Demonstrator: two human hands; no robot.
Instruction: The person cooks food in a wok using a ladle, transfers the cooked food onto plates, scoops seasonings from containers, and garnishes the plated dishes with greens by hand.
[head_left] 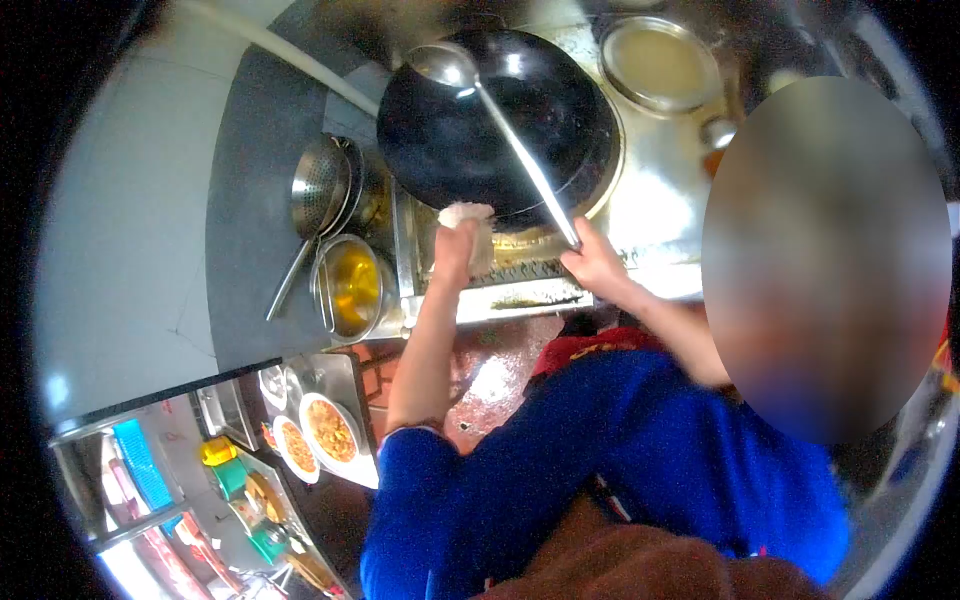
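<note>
A black wok (480,140) sits on the stove, dark and shiny inside. At its near rim, my left hand (456,250) is closed around a folded white cloth (466,213); the wok edge under the cloth is hidden. My right hand (598,262) grips the end of a long metal ladle (520,150). The ladle reaches diagonally across the wok, its bowl over the far left rim. I cannot tell whether that bowl touches the wok.
Left of the stove stand a strainer (318,185) and a metal bowl of yellow oil (355,290). A round metal pan (660,65) lies at the back right. Plates of food (330,430) rest on a lower-left counter. A blurred oval hides much of the right side.
</note>
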